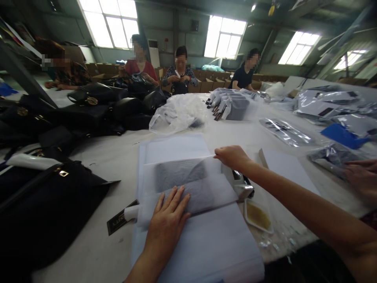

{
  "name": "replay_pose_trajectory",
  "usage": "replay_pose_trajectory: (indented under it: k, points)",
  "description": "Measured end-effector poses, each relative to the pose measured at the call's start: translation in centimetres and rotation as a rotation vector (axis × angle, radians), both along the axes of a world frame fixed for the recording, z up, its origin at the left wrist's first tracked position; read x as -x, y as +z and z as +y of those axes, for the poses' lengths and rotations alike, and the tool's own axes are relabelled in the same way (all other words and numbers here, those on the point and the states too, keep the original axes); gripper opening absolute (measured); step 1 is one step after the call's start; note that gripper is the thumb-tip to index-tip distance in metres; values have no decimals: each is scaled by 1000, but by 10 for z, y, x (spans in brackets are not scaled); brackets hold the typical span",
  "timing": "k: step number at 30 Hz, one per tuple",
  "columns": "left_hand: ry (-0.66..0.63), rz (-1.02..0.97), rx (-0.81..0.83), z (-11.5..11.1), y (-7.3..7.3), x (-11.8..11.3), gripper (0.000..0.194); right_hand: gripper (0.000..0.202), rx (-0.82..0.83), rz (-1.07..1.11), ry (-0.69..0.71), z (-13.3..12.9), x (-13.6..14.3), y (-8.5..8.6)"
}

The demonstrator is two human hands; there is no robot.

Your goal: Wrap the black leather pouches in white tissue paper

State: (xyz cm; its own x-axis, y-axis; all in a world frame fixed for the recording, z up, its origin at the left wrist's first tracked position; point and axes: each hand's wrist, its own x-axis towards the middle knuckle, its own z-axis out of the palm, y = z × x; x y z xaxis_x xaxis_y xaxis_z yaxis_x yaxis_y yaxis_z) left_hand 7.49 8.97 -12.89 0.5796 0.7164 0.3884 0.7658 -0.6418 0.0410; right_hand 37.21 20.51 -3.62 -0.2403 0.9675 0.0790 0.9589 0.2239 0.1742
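A flat dark item (173, 175) lies folded inside thin white tissue paper (215, 188), showing through the sheet. My left hand (169, 214) rests on the wrapped bundle with its fingers spread. At the far right corner of the tissue, my right hand (232, 156) pinches the paper's edge. Beneath the bundle is a stack of white sheets (218, 243). From the bundle's left side sticks out a black tag (119, 220) with light lettering, beside a white wrapped strip (131, 214). What the dark item is, I cannot tell.
A metal-and-black tool (246, 189), partly hidden, and a white dish with a yellowish pad (259, 216) sit at right. Black handbags (85, 192) crowd the left. Clear plastic (179, 112) and wrapped grey items (237, 106) lie behind. Another person's hand (361, 173) is far right; several people work opposite.
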Motion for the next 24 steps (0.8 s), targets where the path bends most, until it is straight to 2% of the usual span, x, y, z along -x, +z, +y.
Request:
replay_pose_trajectory:
  k: [2, 5, 8, 12, 14, 16, 20, 22, 24]
  points:
    - [2, -9, -3, 0, -1, 0, 45, 23, -104, 114, -79, -17, -27, -4]
    - [1, -17, -9, 0, -3, 0, 45, 30, -200, 385, -189, -55, -61, -18]
    - [-5, -32, -11, 0, -5, 0, 45, 34, -105, 664, -392, -91, -76, -39]
    - [-6, -40, -11, 0, -4, 1, 46, 42, 81, 1178, -550, -115, -67, -58]
    - [-7, -32, -9, 0, -3, 1, 46, 42, 64, 1376, -566, -120, -58, -58]
    - [-8, -25, -6, 0, -3, 1, 46, 40, -11, 1485, -556, -124, -50, -51]
    - [-11, -30, 6, -1, -3, 1, 46, 33, -214, 1530, -516, -147, -39, -33]
    - [-13, -45, 15, -1, -3, 1, 46, 33, -228, 1524, -524, -163, -34, -31]
    - [-13, -65, 21, -1, -4, 1, 45, 38, -173, 1557, -580, -178, -30, -35]
